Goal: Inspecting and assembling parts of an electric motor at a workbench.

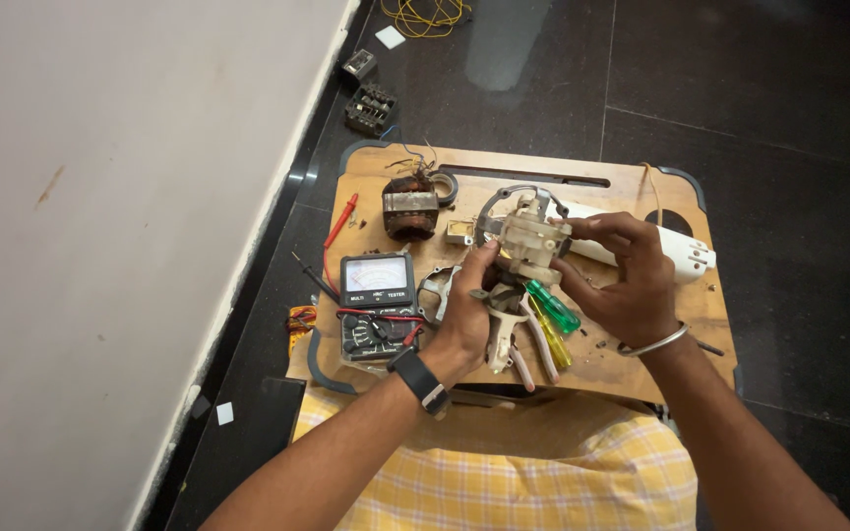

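Both hands hold a beige motor part above the wooden board. The left hand (with a black watch at the wrist) grips its left side, the right hand closes on its right side. Under the part lie a green screwdriver and pliers. A multimeter sits just left of the left hand.

Both forearms are converging toward 12 o'clock. The left hand is pinching with curled fingers; the right hand is gripping at 3 o'clock, wrist bent.
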